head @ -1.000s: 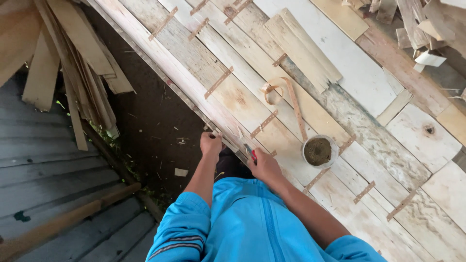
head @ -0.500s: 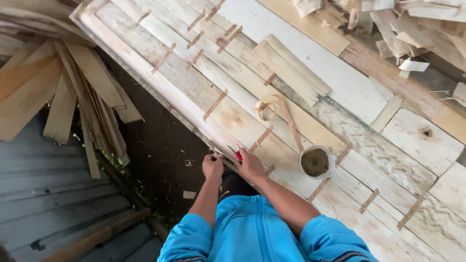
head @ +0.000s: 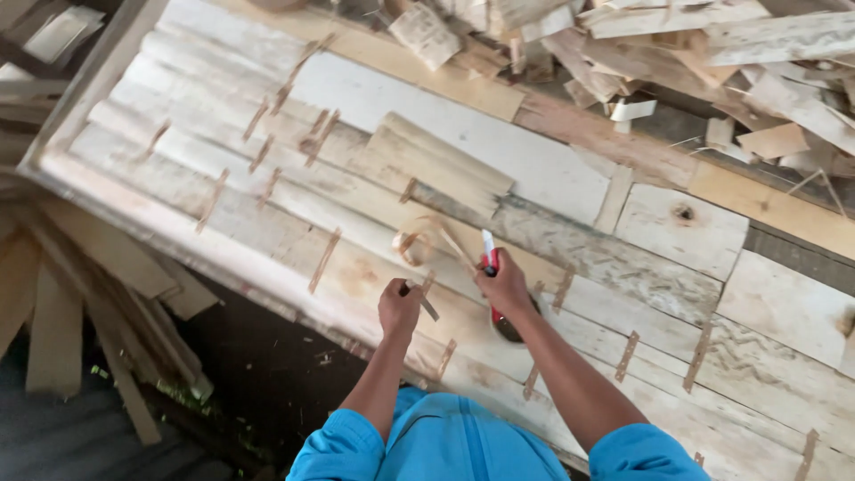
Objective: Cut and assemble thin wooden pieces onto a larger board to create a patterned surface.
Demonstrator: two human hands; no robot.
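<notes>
Against the view half a second ago, both hands have moved up from the near edge of the bench (head: 784,303) onto its planked surface, and the round container that stood open beside them is now largely covered by the right wrist. The left hand (head: 399,307) is closed around a thin strip (head: 426,304), which projects from the fist toward 4 o'clock and lies against the planks. The right hand (head: 505,285), just beside it at 2 o'clock, is clenched on a red-and-white tool (head: 489,252) whose tip points toward 12 o'clock; only a dark edge of the container (head: 509,330) shows below the wrist. Between and just above the hands, a curled wood shaving (head: 417,245) rests on the boards. Thin brown strips (head: 324,260) cross the plank seams over the whole surface. A heap of offcuts (head: 712,53) lies at 1 o'clock, well apart. Loose boards (head: 53,330) lean below the bench at 9 o'clock.
</notes>
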